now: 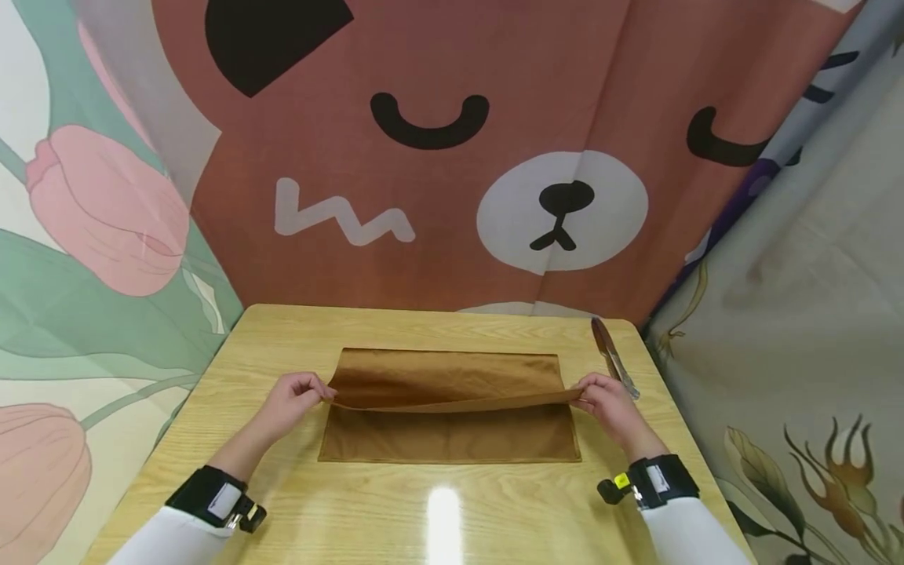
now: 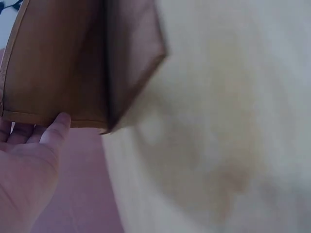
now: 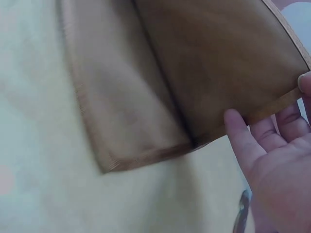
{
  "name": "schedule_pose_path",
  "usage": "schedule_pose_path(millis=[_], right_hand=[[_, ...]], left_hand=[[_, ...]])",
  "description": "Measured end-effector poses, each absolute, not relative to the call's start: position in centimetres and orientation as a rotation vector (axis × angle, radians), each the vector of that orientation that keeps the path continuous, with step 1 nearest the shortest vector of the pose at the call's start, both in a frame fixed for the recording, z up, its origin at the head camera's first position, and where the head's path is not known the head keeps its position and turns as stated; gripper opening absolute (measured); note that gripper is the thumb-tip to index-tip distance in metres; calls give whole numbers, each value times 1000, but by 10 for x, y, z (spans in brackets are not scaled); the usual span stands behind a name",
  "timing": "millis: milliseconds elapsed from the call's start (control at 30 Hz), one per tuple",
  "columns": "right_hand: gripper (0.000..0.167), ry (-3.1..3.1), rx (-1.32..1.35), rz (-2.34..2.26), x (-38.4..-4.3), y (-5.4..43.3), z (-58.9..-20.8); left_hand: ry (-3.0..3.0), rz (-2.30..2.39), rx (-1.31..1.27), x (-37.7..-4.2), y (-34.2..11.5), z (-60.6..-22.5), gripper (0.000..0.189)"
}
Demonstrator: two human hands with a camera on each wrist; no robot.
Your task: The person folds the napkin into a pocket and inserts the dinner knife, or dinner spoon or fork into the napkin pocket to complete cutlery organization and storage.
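A brown cloth napkin [image 1: 452, 435] with stitched hems lies on the wooden table, its far part lifted and doubled toward the near part. In the head view my left hand [image 1: 300, 396] pinches the left end of the raised edge, and my right hand [image 1: 607, 404] pinches the right end. The edge sags slightly between them. In the left wrist view, the thumb of my left hand [image 2: 29, 170] presses on the cloth's hem, with the other fingers behind it. Similarly, my right hand [image 3: 279, 160] holds the hem in the right wrist view.
Slim metal cutlery [image 1: 614, 357], apparently a knife and perhaps another piece, lies at the table's right rear, just beyond my right hand. The wooden table [image 1: 367, 510] ends at a bear-print curtain [image 1: 438, 180] behind, with patterned curtains on both sides.
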State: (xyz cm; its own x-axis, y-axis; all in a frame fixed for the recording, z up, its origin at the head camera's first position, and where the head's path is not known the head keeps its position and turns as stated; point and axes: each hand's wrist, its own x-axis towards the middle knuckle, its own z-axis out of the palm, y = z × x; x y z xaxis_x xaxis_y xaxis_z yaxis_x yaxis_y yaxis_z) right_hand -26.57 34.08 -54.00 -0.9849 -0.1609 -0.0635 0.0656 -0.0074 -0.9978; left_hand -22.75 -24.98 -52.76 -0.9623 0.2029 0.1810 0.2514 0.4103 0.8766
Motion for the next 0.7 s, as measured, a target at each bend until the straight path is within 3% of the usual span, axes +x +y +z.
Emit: schedule_pose_path(millis=[133, 333, 700], right_hand=[[20, 2104, -124, -2077, -260, 346, -554], [17, 2182, -144, -1974, -253, 347, -563], [20, 2364, -279, -1862, -234, 348, -565]], left_hand=[[-2691, -1551, -429, -214, -243, -543, 15], [-2809, -1463, -429, -198, -236, -554, 26], [-2794, -1331, -496, -194, -237, -563, 28]])
